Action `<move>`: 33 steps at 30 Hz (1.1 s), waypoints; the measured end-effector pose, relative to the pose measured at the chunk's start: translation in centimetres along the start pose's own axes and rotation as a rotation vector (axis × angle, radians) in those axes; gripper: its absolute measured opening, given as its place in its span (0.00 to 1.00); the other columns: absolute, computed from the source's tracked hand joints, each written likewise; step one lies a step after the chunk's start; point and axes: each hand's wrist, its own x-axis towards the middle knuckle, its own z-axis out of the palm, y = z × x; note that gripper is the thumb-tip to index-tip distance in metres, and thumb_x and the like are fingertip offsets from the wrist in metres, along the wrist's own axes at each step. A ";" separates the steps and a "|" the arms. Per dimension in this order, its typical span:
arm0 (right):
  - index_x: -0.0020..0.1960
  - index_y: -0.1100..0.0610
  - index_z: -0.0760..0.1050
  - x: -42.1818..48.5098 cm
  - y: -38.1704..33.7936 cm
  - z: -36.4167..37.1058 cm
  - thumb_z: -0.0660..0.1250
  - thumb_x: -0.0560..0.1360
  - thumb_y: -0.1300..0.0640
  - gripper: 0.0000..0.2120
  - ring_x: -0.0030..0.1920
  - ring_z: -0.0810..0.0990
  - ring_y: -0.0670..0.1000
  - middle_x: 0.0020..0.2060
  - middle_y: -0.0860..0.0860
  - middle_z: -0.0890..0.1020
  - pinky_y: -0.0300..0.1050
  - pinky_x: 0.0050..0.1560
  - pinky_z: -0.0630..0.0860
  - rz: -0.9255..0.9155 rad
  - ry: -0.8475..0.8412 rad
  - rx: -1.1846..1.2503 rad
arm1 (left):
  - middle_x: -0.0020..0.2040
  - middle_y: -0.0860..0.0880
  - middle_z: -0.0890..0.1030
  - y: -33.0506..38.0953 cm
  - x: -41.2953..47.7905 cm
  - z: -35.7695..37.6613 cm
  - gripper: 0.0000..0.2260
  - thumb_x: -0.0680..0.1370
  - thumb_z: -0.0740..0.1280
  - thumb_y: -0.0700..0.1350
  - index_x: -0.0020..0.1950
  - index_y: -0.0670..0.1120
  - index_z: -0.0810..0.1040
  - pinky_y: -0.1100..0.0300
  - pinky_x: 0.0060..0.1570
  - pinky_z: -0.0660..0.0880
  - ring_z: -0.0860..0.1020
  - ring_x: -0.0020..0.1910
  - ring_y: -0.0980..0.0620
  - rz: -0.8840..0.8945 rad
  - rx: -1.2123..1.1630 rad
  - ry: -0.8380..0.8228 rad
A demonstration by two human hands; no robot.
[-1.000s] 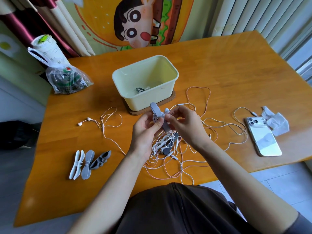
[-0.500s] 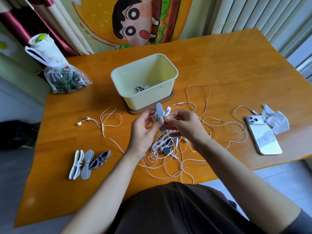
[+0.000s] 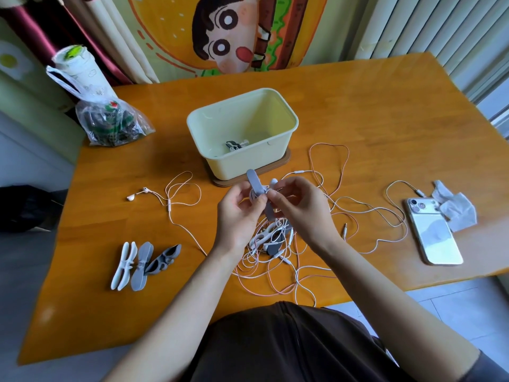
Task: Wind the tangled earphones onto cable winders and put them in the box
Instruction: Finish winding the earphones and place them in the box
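Mid-air, L hand [image 3: 237, 213], R hand [image 3: 300, 208] pinch flat winder [image 3: 254, 180].

**Wooden counter and its load**

The counter [image 3: 385, 111] carries a cream box [image 3: 248, 164] on a brown board [image 3: 286, 161], tangled earphones [image 3: 275, 244] in front of it, three cable winders [image 3: 143, 264] at left, a phone [image 3: 435, 238] touching crumpled tissue [image 3: 454, 210] at right, and a plastic bag [image 3: 110, 125] at the far-left corner.

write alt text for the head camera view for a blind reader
The left hand grips a grey cable winder while the right hand pinches an earphone against it, above tangled earphones on an orange table. A cream box stands behind; three spare winders lie left, a phone right.
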 end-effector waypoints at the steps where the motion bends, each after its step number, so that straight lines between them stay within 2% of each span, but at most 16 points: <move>1: 0.46 0.53 0.74 0.1 0.0 0.1 0.71 0.72 0.57 0.06 0.41 0.84 0.51 0.40 0.54 0.83 0.56 0.43 0.82 0.012 0.012 0.019 | 0.50 0.43 0.82 0.0 0.1 0.0 0.08 0.76 0.66 0.33 0.51 0.45 0.76 0.44 0.56 0.77 0.82 0.52 0.47 0.003 -0.005 0.011; 4: 0.47 0.53 0.73 0.4 -0.1 0.3 0.71 0.73 0.56 0.08 0.39 0.84 0.52 0.38 0.56 0.83 0.59 0.43 0.81 0.066 0.021 0.089 | 0.50 0.41 0.82 0.0 0.7 -0.1 0.09 0.75 0.67 0.32 0.51 0.44 0.76 0.38 0.55 0.76 0.81 0.52 0.41 0.000 -0.015 0.039; 7: 0.50 0.55 0.72 0.3 -0.1 0.6 0.68 0.75 0.58 0.06 0.38 0.84 0.51 0.38 0.54 0.83 0.56 0.42 0.81 0.030 0.030 0.099 | 0.51 0.39 0.81 0.0 1.1 -0.1 0.08 0.75 0.67 0.33 0.53 0.40 0.76 0.38 0.56 0.75 0.81 0.53 0.40 -0.005 -0.035 0.037; 10: 0.49 0.58 0.73 0.6 -0.1 0.8 0.66 0.76 0.61 0.04 0.37 0.84 0.51 0.35 0.49 0.81 0.53 0.41 0.82 -0.040 0.035 0.059 | 0.51 0.41 0.82 0.0 1.4 -0.1 0.08 0.76 0.65 0.32 0.54 0.39 0.76 0.41 0.59 0.75 0.81 0.54 0.42 -0.019 -0.069 0.011; 14: 0.48 0.59 0.74 2.0 -0.2 0.5 0.66 0.76 0.62 0.02 0.38 0.84 0.51 0.38 0.51 0.81 0.49 0.41 0.82 -0.006 -0.008 0.024 | 0.49 0.47 0.83 0.4 2.0 -0.4 0.09 0.75 0.68 0.38 0.54 0.45 0.77 0.50 0.57 0.76 0.81 0.53 0.49 -0.092 -0.143 -0.060; 17: 0.52 0.57 0.71 3.0 0.0 0.7 0.67 0.76 0.61 0.07 0.40 0.83 0.49 0.40 0.50 0.81 0.43 0.42 0.81 -0.027 -0.034 -0.058 | 0.49 0.48 0.83 0.4 2.6 -0.6 0.08 0.76 0.69 0.39 0.54 0.44 0.77 0.61 0.50 0.76 0.81 0.50 0.54 -0.087 -0.081 0.038; 19: 0.55 0.53 0.67 3.5 0.2 1.0 0.67 0.75 0.60 0.12 0.41 0.80 0.43 0.41 0.45 0.78 0.34 0.39 0.77 -0.078 -0.039 -0.149 | 0.50 0.46 0.83 0.2 3.4 -0.7 0.09 0.76 0.68 0.38 0.56 0.42 0.76 0.60 0.49 0.76 0.81 0.50 0.51 -0.103 -0.087 0.124; 20: 0.55 0.53 0.66 3.6 0.2 1.3 0.67 0.75 0.60 0.13 0.41 0.80 0.42 0.42 0.44 0.78 0.33 0.39 0.77 -0.096 -0.050 -0.168 | 0.51 0.45 0.83 0.1 3.8 -0.8 0.10 0.76 0.68 0.38 0.57 0.42 0.76 0.57 0.51 0.77 0.81 0.51 0.49 -0.119 -0.093 0.155; 24: 0.53 0.57 0.73 4.3 0.7 2.3 0.70 0.73 0.55 0.12 0.45 0.79 0.47 0.47 0.49 0.81 0.42 0.45 0.78 -0.242 -0.088 -0.412 | 0.51 0.44 0.82 0.3 5.3 -1.0 0.10 0.76 0.69 0.39 0.54 0.47 0.73 0.49 0.53 0.78 0.81 0.49 0.46 -0.157 -0.127 0.261; 26: 0.52 0.57 0.74 5.5 0.7 2.5 0.71 0.72 0.55 0.11 0.44 0.79 0.48 0.46 0.49 0.82 0.44 0.45 0.78 -0.260 -0.070 -0.474 | 0.51 0.44 0.82 0.8 6.3 -1.1 0.11 0.76 0.69 0.40 0.56 0.44 0.73 0.51 0.52 0.78 0.81 0.47 0.48 -0.140 -0.112 0.264; 28: 0.51 0.58 0.76 7.2 0.1 2.5 0.72 0.72 0.57 0.10 0.42 0.80 0.47 0.44 0.49 0.82 0.43 0.44 0.78 -0.253 -0.071 -0.453 | 0.49 0.46 0.81 1.5 7.6 -1.6 0.12 0.76 0.68 0.41 0.59 0.42 0.72 0.56 0.49 0.78 0.81 0.44 0.53 -0.090 -0.041 0.238; 30: 0.49 0.58 0.77 9.3 -0.7 2.5 0.72 0.71 0.59 0.08 0.39 0.80 0.47 0.41 0.49 0.83 0.39 0.42 0.77 -0.254 -0.071 -0.422 | 0.49 0.51 0.79 2.2 8.9 -2.5 0.09 0.78 0.67 0.42 0.57 0.44 0.72 0.67 0.47 0.76 0.79 0.45 0.60 0.017 0.144 0.207; 31: 0.48 0.58 0.78 10.5 -1.2 2.5 0.73 0.70 0.60 0.08 0.38 0.80 0.47 0.40 0.49 0.83 0.39 0.42 0.76 -0.259 -0.063 -0.424 | 0.51 0.53 0.78 2.3 9.5 -3.1 0.08 0.78 0.66 0.43 0.57 0.46 0.73 0.72 0.46 0.73 0.77 0.47 0.60 0.083 0.275 0.209; 33: 0.48 0.57 0.78 13.0 -1.9 2.7 0.72 0.69 0.61 0.08 0.37 0.80 0.49 0.39 0.50 0.82 0.41 0.41 0.76 -0.277 -0.056 -0.454 | 0.54 0.51 0.75 2.1 10.7 -4.8 0.09 0.78 0.66 0.44 0.57 0.46 0.75 0.75 0.46 0.68 0.72 0.53 0.56 0.213 0.573 0.223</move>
